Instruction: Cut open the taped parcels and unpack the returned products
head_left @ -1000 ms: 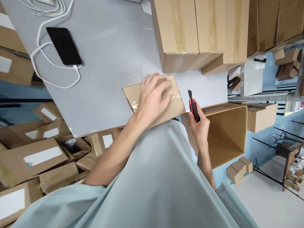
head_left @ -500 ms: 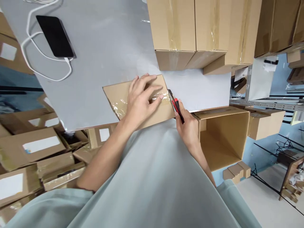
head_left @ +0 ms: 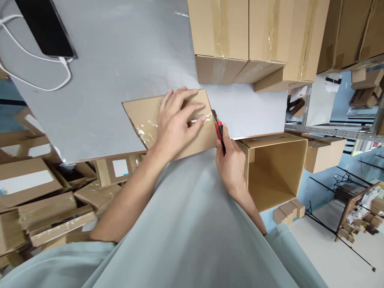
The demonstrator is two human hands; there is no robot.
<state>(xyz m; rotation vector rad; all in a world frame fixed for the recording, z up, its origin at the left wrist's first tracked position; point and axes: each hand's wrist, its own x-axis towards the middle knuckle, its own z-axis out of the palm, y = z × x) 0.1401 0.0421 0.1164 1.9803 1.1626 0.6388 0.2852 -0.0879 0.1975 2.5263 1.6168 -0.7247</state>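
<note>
A small brown cardboard box (head_left: 138, 116) with clear tape across its top lies at the table's front edge. My left hand (head_left: 177, 118) rests on top of it with the fingers spread, pressing lightly on the cardboard. In my right hand (head_left: 231, 160) is a red and black box cutter (head_left: 220, 130), gripped from below. Its blade end points away from me and meets the box's right side at the taped edge. How far the blade reaches into the tape is too small to make out.
Taped cartons (head_left: 222, 32) stand at the back right of the grey table (head_left: 99, 80). A phone (head_left: 46, 28) with a white cable lies at the far left. Below the table's right edge sits an open carton (head_left: 274, 176). Labelled boxes (head_left: 27, 182) are piled at lower left.
The view has shifted a little, so the phone sits farther up and left. My right hand and the box cutter have turned slightly more upright along the box's side. My left hand stays on the box.
</note>
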